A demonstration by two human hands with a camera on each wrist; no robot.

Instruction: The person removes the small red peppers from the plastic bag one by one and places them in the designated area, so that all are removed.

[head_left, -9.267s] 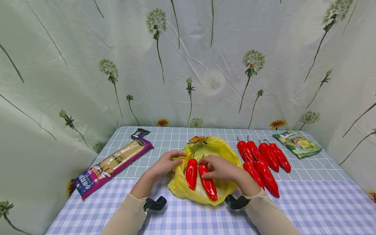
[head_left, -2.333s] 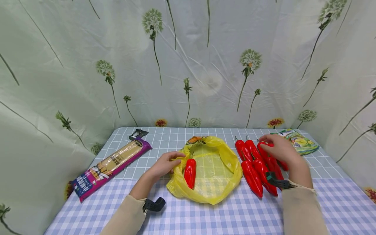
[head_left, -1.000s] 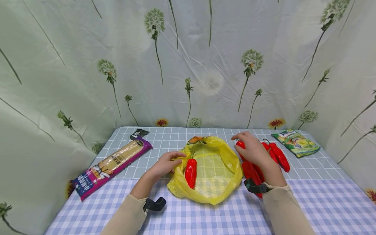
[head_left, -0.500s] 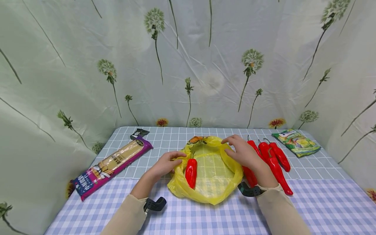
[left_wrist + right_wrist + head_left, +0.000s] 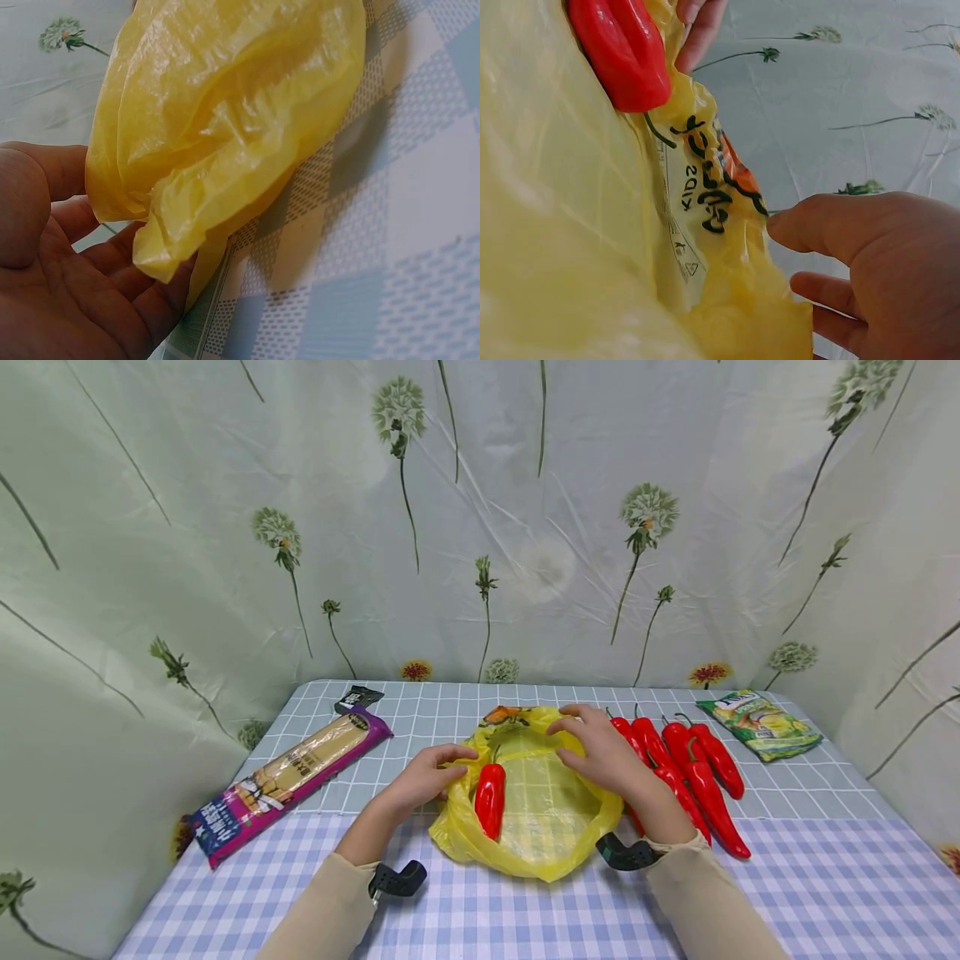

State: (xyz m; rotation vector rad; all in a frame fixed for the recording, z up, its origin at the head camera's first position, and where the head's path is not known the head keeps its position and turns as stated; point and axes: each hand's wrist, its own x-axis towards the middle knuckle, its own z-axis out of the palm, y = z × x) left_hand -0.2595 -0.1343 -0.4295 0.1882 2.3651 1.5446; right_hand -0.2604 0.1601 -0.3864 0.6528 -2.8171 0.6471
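A yellow plastic bag [image 5: 536, 866] stands on the table with its mouth spread wide. Inside, along its left wall, lies one glossy red chili pepper [image 5: 491, 802] with a dark stem. At the bag's left rim, my left hand [image 5: 422, 778] holds the plastic between thumb and fingers; the left wrist view shows the crumpled bag [image 5: 232, 105] at those fingers. My right hand [image 5: 603, 753] is at the right rim with thumb and fingers apart; in the right wrist view its thumb [image 5: 810, 223] is right at the bag's edge. Several red peppers [image 5: 711, 802] lie grouped beyond my right forearm.
A long purple food package [image 5: 292, 781] lies at an angle on the left, with a small black packet [image 5: 358, 699] behind it. At the back right is a green packet [image 5: 759, 724]. A flower-print curtain [image 5: 480, 527] closes off the table's far side.
The bag held two peppers at first; one has left it, and the group on the right has grown. My right hand has come back left from that group to the bag's rim. The left hand stayed put.
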